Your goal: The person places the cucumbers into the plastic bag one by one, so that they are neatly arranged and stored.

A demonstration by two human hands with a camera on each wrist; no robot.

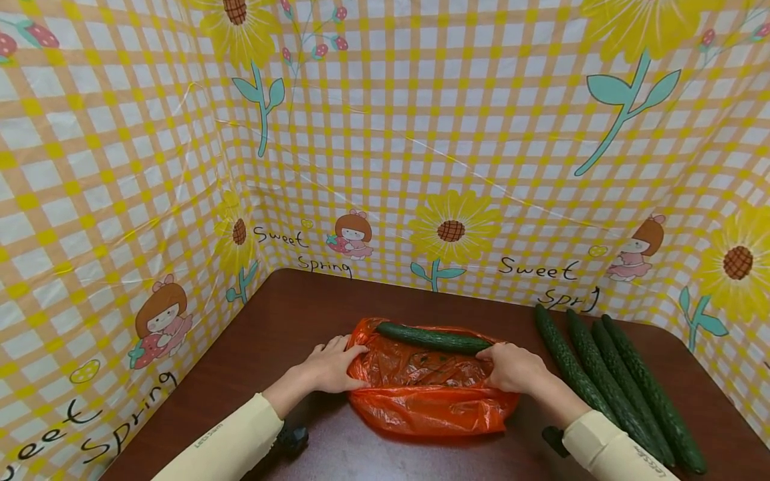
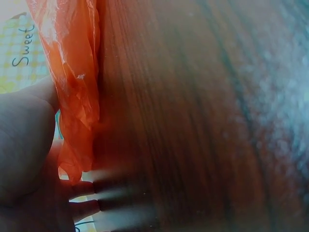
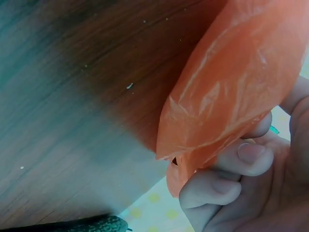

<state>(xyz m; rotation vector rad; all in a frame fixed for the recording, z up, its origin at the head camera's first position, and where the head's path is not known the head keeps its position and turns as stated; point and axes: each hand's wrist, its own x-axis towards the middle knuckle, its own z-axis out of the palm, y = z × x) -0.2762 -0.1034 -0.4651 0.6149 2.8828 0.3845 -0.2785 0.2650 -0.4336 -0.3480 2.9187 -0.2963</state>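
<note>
An orange-red plastic bag (image 1: 430, 411) lies spread on the table with its mouth open upward. One dark green cucumber (image 1: 430, 337) lies along the bag's far side, its right end beside the right hand. My left hand (image 1: 331, 364) holds the bag's left edge, thumb on the inner side; in the left wrist view the bag (image 2: 77, 82) hangs between thumb and fingers. At the opposite edge my right hand (image 1: 516, 369) grips the plastic, with curled fingers (image 3: 251, 152) against the bag (image 3: 231, 92) in the right wrist view. Part of the bag's inside is hidden by crumpled plastic.
Several cucumbers (image 1: 625, 387) lie side by side at the table's right. The dark brown table (image 1: 289, 300) meets a checked, flower-printed cloth (image 1: 385, 153) at the back and sides. Small dark objects (image 1: 293, 439) sit beneath the wrists.
</note>
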